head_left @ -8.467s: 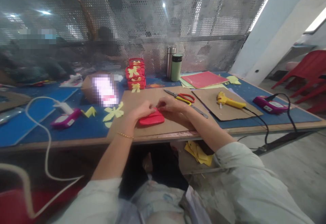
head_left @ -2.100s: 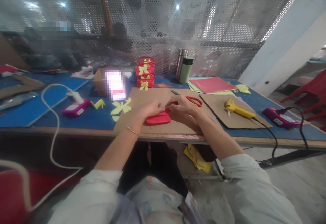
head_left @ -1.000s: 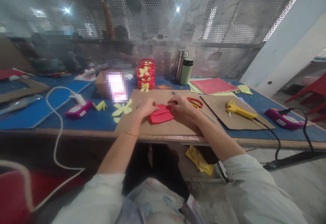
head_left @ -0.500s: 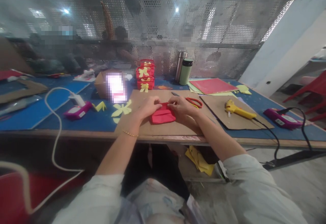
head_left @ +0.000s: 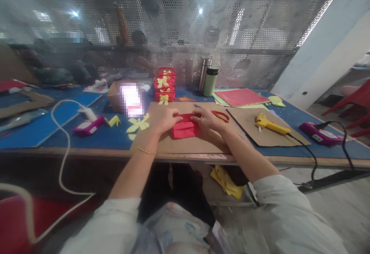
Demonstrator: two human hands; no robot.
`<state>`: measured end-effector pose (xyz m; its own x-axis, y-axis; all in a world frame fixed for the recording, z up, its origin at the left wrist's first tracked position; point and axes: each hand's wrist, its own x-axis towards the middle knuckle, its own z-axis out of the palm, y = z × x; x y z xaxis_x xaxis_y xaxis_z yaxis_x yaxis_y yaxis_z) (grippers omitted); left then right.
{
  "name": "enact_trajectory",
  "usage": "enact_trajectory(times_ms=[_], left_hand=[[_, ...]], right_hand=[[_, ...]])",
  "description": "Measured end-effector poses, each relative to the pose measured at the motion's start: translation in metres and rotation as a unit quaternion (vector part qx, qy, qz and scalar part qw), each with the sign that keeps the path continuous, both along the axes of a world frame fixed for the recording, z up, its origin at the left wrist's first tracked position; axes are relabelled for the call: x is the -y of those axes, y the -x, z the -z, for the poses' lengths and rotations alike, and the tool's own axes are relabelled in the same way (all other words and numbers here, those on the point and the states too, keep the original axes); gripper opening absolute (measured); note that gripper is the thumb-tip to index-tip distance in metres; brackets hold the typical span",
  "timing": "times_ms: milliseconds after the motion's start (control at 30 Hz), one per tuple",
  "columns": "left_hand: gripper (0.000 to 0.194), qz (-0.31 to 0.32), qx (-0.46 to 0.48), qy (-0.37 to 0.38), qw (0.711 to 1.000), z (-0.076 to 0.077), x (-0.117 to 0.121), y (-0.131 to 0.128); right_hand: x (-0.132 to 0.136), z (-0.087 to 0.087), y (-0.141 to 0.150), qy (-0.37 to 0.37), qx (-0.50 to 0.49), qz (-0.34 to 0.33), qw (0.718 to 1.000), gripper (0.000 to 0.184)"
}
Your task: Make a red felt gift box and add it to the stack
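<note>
A small folded red paper piece (head_left: 185,129) lies on a brown cardboard sheet (head_left: 162,146) in front of me. My left hand (head_left: 170,120) pinches its upper left edge, fingers closed. At the upper right edge, my right hand (head_left: 206,119) grips the same paper between thumb and fingers. A raised flap shows between the two hands. Just beyond my right hand lie scissors with red-orange handles (head_left: 222,116), partly hidden by it. Yellow paper bow cutouts (head_left: 138,124) rest left of my left hand.
Stacked red boxes with yellow bows (head_left: 164,86) stand at the back, near a green bottle (head_left: 211,82) and a steel flask (head_left: 204,73). A yellow glue gun (head_left: 271,125) lies on cardboard at right. Purple power strips (head_left: 88,125) sit on both sides; red sheets (head_left: 243,97) lie behind.
The red paper's top flap now stands higher and wider between my hands. My fingers have shifted slightly along its upper edge; other things stay in place.
</note>
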<state>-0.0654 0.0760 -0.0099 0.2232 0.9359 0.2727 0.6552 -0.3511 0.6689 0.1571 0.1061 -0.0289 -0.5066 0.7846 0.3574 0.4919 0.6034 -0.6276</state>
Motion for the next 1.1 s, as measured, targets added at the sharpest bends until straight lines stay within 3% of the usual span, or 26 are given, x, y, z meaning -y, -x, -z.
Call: enact_trajectory(times_ms=[133, 267, 467, 600, 767, 967, 1100], left_hand=[[0.015, -0.01, 0.006, -0.025, 1.0, 0.003, -0.003, 0.003], [0.015, -0.073, 0.035, -0.077, 0.994, 0.006, -0.007, 0.008], [0.016, -0.12, 0.061, -0.121, 0.983, 0.001, -0.004, 0.009], [0.011, -0.124, 0.04, -0.129, 0.983, 0.001, -0.004, 0.005], [0.012, -0.198, -0.02, -0.277, 0.94, 0.005, 0.0, -0.003], [0.009, -0.073, -0.081, -0.288, 0.951, 0.009, 0.006, -0.015], [0.011, -0.056, -0.085, -0.261, 0.96, 0.01, 0.007, -0.019]], right_hand=[[0.002, -0.003, 0.0, -0.013, -0.045, 0.019, 0.999, 0.024], [0.006, -0.009, 0.0, -0.008, -0.167, 0.033, 0.985, 0.038], [0.008, -0.004, 0.002, 0.143, -0.217, -0.063, 0.963, 0.05], [0.007, 0.001, 0.004, 0.199, -0.237, -0.061, 0.949, 0.049], [0.002, 0.004, 0.006, 0.185, -0.262, -0.048, 0.946, 0.042], [-0.001, 0.005, 0.008, 0.172, -0.261, -0.047, 0.949, 0.044], [-0.002, 0.006, 0.009, 0.152, -0.239, -0.04, 0.958, 0.044]])
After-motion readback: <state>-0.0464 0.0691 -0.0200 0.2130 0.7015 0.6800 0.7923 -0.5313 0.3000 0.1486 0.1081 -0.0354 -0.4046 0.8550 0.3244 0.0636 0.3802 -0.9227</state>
